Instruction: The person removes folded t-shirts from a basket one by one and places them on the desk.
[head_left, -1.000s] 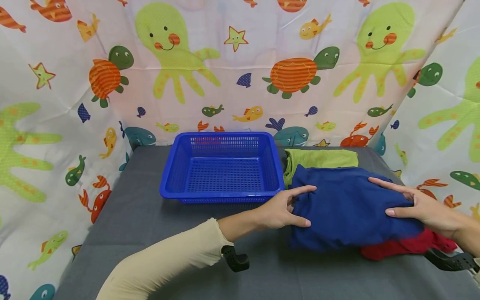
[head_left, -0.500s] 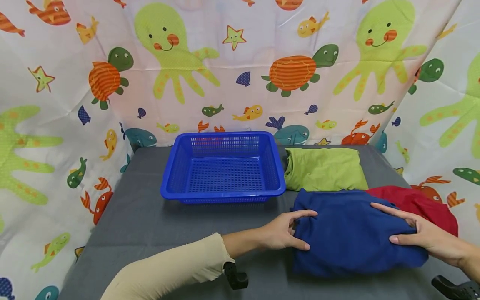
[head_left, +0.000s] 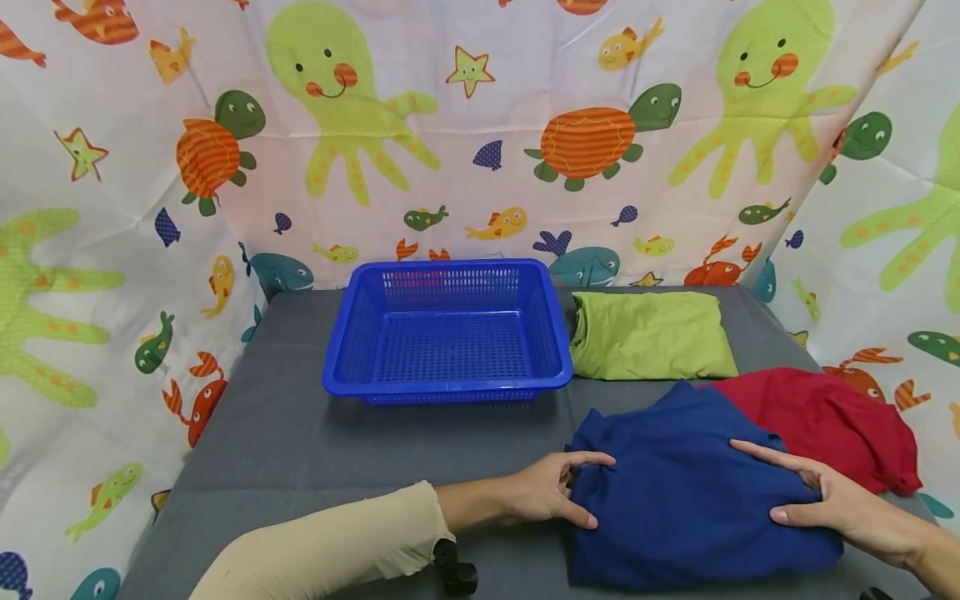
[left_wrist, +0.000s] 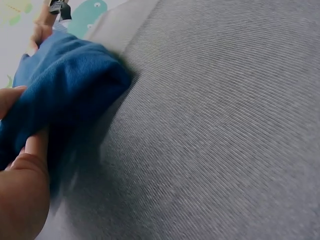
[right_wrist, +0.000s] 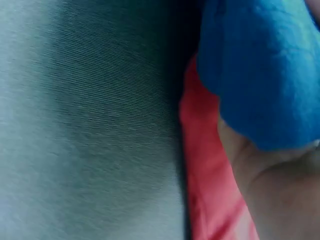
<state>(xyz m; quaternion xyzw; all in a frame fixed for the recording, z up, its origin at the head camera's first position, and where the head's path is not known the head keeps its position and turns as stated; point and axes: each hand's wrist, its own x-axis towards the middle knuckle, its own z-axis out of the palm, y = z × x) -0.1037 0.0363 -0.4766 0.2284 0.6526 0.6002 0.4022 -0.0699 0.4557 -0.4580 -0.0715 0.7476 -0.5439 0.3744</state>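
Observation:
A folded navy-blue cloth (head_left: 697, 500) is held between both hands at the front right of the table in the head view. My left hand (head_left: 547, 490) grips its left edge, thumb and index finger on top. At its right side my right hand (head_left: 843, 504) holds the fabric, the index finger stretched over the top. The left wrist view shows the bundled blue edge (left_wrist: 75, 75) between thumb and fingers, just over the grey surface. In the right wrist view the blue fabric (right_wrist: 270, 75) covers most of the fingers. Whether the cloth touches the table is unclear.
A blue perforated plastic basket (head_left: 450, 387) with nothing in it stands at the back middle. Right of it lies a folded lime-green cloth (head_left: 652, 337). A crumpled red cloth (head_left: 832, 425) lies behind the blue one. Patterned curtains (head_left: 480, 150) border the grey-covered table (head_left: 300, 442).
Both hands have brought the blue cloth toward the person, lower in the head view and slightly left. The green and red cloths, earlier partly covered, now show more. The basket has stayed put.

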